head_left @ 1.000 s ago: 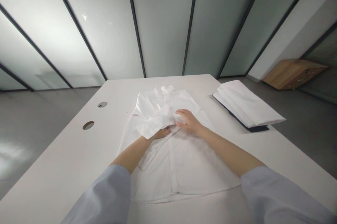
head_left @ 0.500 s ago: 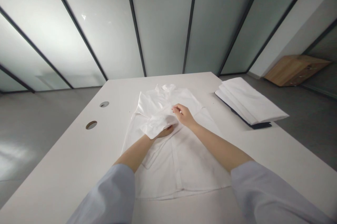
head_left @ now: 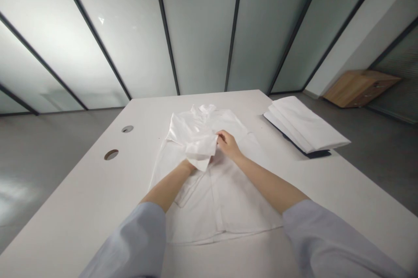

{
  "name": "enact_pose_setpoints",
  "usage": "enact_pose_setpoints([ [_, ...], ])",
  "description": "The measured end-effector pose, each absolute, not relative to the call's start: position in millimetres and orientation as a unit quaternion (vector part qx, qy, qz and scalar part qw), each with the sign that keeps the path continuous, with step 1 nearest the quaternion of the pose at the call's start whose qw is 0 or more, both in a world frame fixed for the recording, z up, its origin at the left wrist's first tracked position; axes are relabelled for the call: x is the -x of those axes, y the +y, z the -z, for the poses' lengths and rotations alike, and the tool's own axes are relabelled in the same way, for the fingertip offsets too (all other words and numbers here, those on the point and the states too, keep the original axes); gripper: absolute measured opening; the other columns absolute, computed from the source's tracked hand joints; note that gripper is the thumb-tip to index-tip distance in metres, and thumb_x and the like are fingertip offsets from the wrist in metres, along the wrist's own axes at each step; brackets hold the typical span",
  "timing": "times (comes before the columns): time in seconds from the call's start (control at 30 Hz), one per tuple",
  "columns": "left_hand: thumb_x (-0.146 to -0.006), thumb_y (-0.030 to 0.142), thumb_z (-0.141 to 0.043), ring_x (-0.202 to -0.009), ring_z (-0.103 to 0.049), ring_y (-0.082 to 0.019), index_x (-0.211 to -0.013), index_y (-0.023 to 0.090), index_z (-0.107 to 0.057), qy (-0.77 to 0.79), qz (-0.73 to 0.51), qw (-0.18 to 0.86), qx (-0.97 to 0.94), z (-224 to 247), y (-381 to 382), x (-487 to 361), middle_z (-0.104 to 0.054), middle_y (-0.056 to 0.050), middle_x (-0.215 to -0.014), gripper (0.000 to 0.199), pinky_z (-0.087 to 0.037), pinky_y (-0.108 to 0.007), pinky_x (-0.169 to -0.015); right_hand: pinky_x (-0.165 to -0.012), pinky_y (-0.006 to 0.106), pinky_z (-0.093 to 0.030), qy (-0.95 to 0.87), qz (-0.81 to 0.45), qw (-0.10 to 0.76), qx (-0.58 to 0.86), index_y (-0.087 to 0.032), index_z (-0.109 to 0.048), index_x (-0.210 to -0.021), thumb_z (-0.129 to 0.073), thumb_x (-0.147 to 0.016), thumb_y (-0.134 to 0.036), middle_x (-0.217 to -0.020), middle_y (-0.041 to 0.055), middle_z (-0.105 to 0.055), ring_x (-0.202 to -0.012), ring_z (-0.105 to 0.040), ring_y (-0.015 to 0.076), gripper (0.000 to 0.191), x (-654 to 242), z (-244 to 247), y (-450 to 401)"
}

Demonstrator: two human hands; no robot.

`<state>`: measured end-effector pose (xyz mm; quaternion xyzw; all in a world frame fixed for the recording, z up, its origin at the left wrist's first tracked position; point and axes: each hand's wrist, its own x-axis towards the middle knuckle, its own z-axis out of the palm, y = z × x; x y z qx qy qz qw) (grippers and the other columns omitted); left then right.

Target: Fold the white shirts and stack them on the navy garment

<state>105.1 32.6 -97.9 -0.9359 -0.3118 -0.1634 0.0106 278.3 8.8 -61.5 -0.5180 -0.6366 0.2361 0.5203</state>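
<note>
A white shirt lies spread on the table, its collar at the far end and its hem towards me. One sleeve is folded over the shirt's middle, and its cuff is lifted. My right hand pinches the right edge of this cuff between thumb and fingers. My left hand is beneath the cuff, mostly covered by it; only the wrist and a bit of the fingers show, so its grip is hidden.
On the right of the white table lies a stack of folded white cloth on a dark item. Two round holes pierce the table's left side. A wooden cabinet stands on the floor beyond, near frosted glass panels.
My right hand has closed on the cuff's edge, where before it was just beside it. The cuff now hangs further over my left hand.
</note>
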Motion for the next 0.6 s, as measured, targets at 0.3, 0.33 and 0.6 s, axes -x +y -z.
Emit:
enact_pose_setpoints([
  [0.3, -0.087, 0.027, -0.049, -0.127, -0.049, -0.023, -0.114, 0.02, -0.06, -0.311, 0.13, -0.043, 0.94, 82, 24, -104, -0.056, -0.008, -0.135, 0.029, -0.04, -0.04, -0.106, -0.057, 0.03, -0.05, -0.27, -0.368, 0.657, 0.599, -0.026, -0.051, -0.086, -0.063, -0.061, -0.035, -0.073, -0.0025, -0.065, -0.065, -0.062, 0.0186, 0.029, -388, 81, -21],
  [0.33, -0.087, 0.025, -0.048, -0.124, -0.051, -0.022, -0.112, 0.02, -0.059, -0.309, 0.137, -0.054, 0.94, 82, 24, -104, -0.058, -0.009, -0.132, 0.028, -0.041, -0.039, -0.104, -0.059, 0.031, -0.051, -0.266, -0.379, 0.665, 0.586, -0.026, -0.052, -0.089, -0.063, -0.063, -0.038, -0.076, -0.0016, -0.066, -0.068, -0.064, 0.0194, 0.03, -393, 79, -23],
  [0.6, -0.076, 0.017, -0.053, -0.118, -0.051, -0.024, -0.114, 0.018, -0.057, -0.436, 0.198, -0.058, 0.876, 84, 30, -101, -0.061, -0.01, -0.12, 0.038, -0.039, -0.04, -0.105, -0.087, 0.044, -0.049, -0.419, -0.291, 0.671, 0.538, -0.022, -0.061, -0.095, -0.028, -0.082, -0.073, -0.093, 0.0095, -0.07, -0.095, -0.065, 0.0273, 0.062, -379, 80, -54],
])
